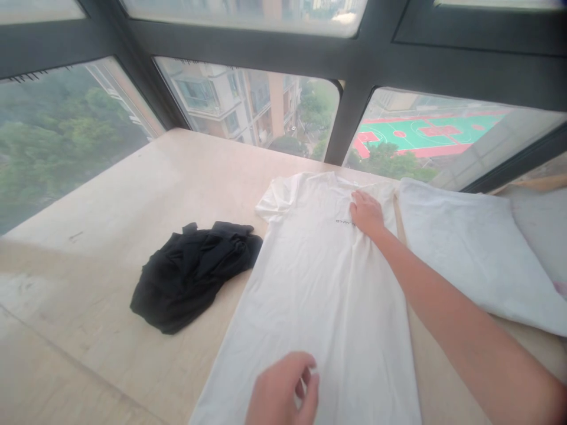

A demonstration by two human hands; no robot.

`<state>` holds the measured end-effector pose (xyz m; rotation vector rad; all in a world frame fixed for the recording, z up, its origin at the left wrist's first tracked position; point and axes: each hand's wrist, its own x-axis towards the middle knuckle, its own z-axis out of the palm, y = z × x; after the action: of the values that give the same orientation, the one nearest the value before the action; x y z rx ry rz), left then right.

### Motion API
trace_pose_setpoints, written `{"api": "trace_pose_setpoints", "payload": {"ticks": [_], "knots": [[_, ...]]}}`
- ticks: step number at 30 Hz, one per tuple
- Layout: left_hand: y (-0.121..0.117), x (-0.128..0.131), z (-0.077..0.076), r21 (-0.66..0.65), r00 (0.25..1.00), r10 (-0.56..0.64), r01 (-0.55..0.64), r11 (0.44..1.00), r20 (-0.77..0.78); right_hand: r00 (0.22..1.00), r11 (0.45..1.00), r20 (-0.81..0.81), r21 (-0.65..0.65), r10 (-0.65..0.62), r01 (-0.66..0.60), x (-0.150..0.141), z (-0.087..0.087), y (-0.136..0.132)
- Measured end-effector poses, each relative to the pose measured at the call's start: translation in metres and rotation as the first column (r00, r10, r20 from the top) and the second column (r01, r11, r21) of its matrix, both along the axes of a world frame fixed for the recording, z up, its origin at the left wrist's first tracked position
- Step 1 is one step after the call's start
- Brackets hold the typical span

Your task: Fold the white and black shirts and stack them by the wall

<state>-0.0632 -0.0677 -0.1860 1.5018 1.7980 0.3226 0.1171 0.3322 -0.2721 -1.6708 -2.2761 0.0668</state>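
Note:
A white T-shirt [310, 283] lies spread on a pale stone ledge [101, 236], its neckline toward the windows. Flat on its upper chest rests my right hand [367, 212], fingers extended, partly covering a small dark print that begins "STAY". My left hand [283, 389] is over the lower part of the shirt at the bottom of the view. Its fingers are loosely curled, with a gap to the thumb and nothing visible between them. Whether it touches the cloth I cannot tell. The shirt's hem runs out of view.
Left of the shirt lies a crumpled black garment [195, 271]. To the right is a folded white cloth [460, 248], close beside the shirt and partly behind my right forearm. Dark window frames [248, 50] border the ledge at the back.

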Motion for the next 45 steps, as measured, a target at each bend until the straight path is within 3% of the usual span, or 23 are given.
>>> {"api": "trace_pose_setpoints", "payload": {"ticks": [3,5,9,13,17,21,26,30,35,41,45], "knots": [[0.073,-0.047,0.004,0.293,0.967,0.222,-0.177,0.94,-0.129,1.0,1.0,0.002,0.024,0.014,-0.014,0.0,-0.001,0.001],[0.129,-0.078,0.008,0.387,0.904,0.322,-0.2,0.9,-0.281,1.0,0.998,0.007,0.057,0.005,-0.006,0.0,-0.002,0.0],[0.224,-0.121,0.01,0.398,0.785,0.482,-0.328,0.857,-0.39,1.0,0.988,0.019,0.152,0.01,-0.013,-0.001,-0.001,-0.006],[0.271,-0.14,-0.001,0.295,0.801,0.492,-0.406,0.865,-0.341,0.993,0.975,0.08,0.197,0.09,-0.104,-0.006,0.004,-0.008],[0.273,-0.15,-0.02,0.27,0.825,0.487,-0.418,0.867,-0.288,0.984,0.971,0.03,0.161,0.177,-0.179,-0.034,0.015,0.002],[0.264,-0.159,-0.032,0.287,0.822,0.521,-0.455,0.843,-0.229,0.938,0.94,-0.088,0.105,0.334,-0.325,-0.099,0.03,0.027],[0.264,-0.166,-0.033,0.263,0.835,0.539,-0.498,0.826,-0.111,0.889,0.883,-0.044,-0.099,0.457,-0.459,-0.195,0.048,0.056],[0.262,-0.17,-0.031,0.215,0.881,0.467,-0.444,0.87,-0.073,0.864,0.852,0.053,-0.202,0.501,-0.482,-0.241,0.059,0.062],[0.256,-0.178,-0.029,0.205,0.876,0.479,-0.459,0.864,-0.061,0.832,0.825,0.133,-0.284,0.539,-0.489,-0.259,0.067,0.059],[0.25,-0.18,-0.021,0.155,0.86,0.482,-0.46,0.874,-0.166,0.882,0.892,0.139,-0.125,0.45,-0.435,-0.259,0.068,0.057],[0.25,-0.177,-0.019,0.144,0.853,0.475,-0.453,0.88,-0.218,0.866,0.891,0.215,-0.151,0.452,-0.428,-0.262,0.064,0.049]]}}
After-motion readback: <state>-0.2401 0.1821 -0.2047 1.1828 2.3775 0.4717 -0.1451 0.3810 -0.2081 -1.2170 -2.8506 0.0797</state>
